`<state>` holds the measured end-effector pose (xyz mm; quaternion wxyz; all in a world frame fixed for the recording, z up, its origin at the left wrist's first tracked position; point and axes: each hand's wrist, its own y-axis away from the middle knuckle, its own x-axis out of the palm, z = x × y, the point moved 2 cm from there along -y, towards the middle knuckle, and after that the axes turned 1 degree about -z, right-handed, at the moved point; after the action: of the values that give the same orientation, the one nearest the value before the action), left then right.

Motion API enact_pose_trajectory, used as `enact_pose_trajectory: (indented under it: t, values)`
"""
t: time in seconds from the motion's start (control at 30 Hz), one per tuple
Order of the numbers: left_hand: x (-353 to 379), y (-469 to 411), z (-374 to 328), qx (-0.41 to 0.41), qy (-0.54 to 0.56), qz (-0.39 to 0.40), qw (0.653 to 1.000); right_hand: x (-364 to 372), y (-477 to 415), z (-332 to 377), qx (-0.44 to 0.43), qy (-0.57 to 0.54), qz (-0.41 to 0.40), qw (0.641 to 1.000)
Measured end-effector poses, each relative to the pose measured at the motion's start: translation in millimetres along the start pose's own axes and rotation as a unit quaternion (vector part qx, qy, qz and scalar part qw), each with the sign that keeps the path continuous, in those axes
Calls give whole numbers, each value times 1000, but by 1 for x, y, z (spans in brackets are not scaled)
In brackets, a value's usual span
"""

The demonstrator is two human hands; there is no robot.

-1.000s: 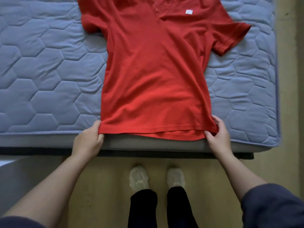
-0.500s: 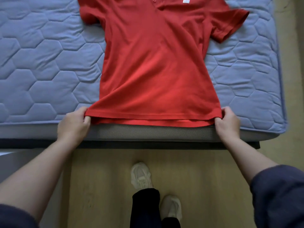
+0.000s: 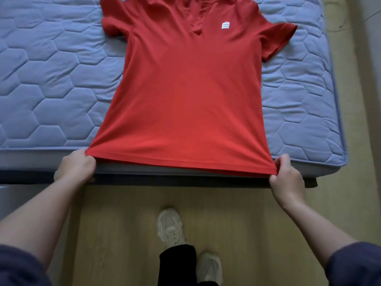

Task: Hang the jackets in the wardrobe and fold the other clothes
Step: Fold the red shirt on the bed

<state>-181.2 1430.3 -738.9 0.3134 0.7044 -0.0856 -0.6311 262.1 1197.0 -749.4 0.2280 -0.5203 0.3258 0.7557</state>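
Noted blue quilted mattress (image 3: 51, 83) on dark bed base (image 3: 185, 181), pale wooden floor (image 3: 123, 213) in front. Found red polo shirt (image 3: 185, 100) laid face up on mattress, collar at far side, hem at near edge, small white label (image 3: 225, 25) on chest. Recorded left hand (image 3: 75, 167) pinching left hem corner, fingers curled round fabric; right hand (image 3: 287, 178) gripping right hem corner likewise. Saw hem pulled taut between both hands, just past mattress edge. Logged pale shoes (image 3: 170, 226) on floor below.
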Motion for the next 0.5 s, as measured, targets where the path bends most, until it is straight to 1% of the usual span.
enact_pose_trajectory:
  t: [0.1,0.17,0.23,0.3,0.4,0.5]
  values:
    - [10,2,7,13,-47,-23,999,12,3,-6,-3,-26,38,999]
    - [14,4,10,30,-69,-25,997,16,3,-5,-23,-25,73,997]
    - [14,8,15,32,-87,5,996,12,3,-3,-35,-10,116,993]
    - [5,15,13,24,-106,35,993,-1,2,-3,-29,4,155,987]
    - [-18,30,-9,20,-104,50,993,-32,-7,0,9,14,167,986]
    - [-43,44,-50,40,-77,66,994,-60,-21,15,17,16,184,983]
